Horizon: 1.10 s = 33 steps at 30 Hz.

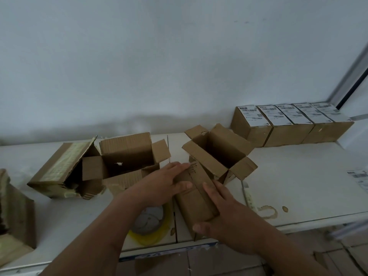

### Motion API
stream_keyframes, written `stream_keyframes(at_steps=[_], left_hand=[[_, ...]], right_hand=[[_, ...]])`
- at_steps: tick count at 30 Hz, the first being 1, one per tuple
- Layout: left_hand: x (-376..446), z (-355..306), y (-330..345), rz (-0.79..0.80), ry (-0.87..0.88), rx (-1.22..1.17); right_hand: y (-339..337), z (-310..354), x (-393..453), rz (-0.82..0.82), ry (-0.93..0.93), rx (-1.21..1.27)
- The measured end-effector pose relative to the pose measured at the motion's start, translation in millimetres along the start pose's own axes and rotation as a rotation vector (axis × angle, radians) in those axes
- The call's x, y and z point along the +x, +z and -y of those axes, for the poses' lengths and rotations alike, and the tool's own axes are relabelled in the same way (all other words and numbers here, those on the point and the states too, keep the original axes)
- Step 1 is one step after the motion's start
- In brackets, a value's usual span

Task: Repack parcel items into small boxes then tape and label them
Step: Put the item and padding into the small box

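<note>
A small closed cardboard box (196, 198) lies lengthwise near the table's front edge. My left hand (165, 182) holds its far left side, fingers laid along the top and thumb on the flap seam. My right hand (223, 212) grips its near right side, thumb under the near end. A roll of yellowish clear tape (151, 226) lies flat on the table beneath my left forearm, partly hidden. Just behind the held box stands an open empty box (219, 154) with its flaps spread.
Two opened, torn parcel boxes (95, 166) sit at left; another box (16, 212) is at the far left edge. Several sealed, labelled boxes (288, 124) line the back right wall. Loose labels (358, 176) lie at the right. The white table (298, 182) shows brown stains.
</note>
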<state>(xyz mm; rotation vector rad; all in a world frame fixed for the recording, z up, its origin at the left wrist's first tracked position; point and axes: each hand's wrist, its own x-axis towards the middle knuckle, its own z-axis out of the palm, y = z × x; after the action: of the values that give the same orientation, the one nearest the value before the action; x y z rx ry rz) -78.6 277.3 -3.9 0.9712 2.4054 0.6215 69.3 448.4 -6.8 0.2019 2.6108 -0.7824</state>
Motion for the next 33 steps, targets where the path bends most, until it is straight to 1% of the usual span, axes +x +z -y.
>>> stream_keyframes(at_steps=[2, 4, 7, 9, 12, 15, 17, 23, 26, 29, 33], left_hand=[[3.1, 0.4, 2.7, -0.015, -0.005, -0.008], [6.7, -2.8, 6.6, -0.065, -0.025, -0.072], [14.4, -6.7, 13.6, -0.17, -0.096, -0.189], [18.5, -6.8, 16.8, -0.208, -0.148, -0.228], [20.7, -7.6, 18.9, -0.236, -0.169, -0.233], [21.6, -8.6, 20.9, -0.258, -0.174, -0.267], [22.0, -8.9, 21.5, -0.264, -0.17, -0.288], [22.0, -10.1, 23.1, -0.288, -0.175, -0.3], [15.6, -13.3, 20.2, -0.313, -0.191, -0.326], [4.5, -13.7, 13.6, -0.304, -0.213, -0.367], [-25.8, -15.1, -2.2, -0.303, -0.154, -0.413]], right_hand=[[6.8, 6.7, -0.7, -0.039, 0.019, -0.032], [13.8, 14.6, -0.9, -0.086, 0.034, -0.045], [24.8, 23.1, 1.5, -0.151, 0.035, -0.039], [30.7, 22.7, 4.5, -0.168, 0.039, -0.015], [36.7, 17.1, 6.9, -0.204, 0.049, 0.102], [43.8, 19.2, 7.7, -0.326, 0.071, 0.286], [46.6, 22.5, 8.8, -0.379, 0.102, 0.327], [44.6, 26.5, 13.7, -0.363, 0.145, 0.239], [42.9, 31.8, 12.6, -0.402, 0.135, 0.223], [41.7, 37.3, 13.5, -0.451, 0.109, 0.167], [37.7, 43.7, 11.8, -0.494, 0.077, 0.053]])
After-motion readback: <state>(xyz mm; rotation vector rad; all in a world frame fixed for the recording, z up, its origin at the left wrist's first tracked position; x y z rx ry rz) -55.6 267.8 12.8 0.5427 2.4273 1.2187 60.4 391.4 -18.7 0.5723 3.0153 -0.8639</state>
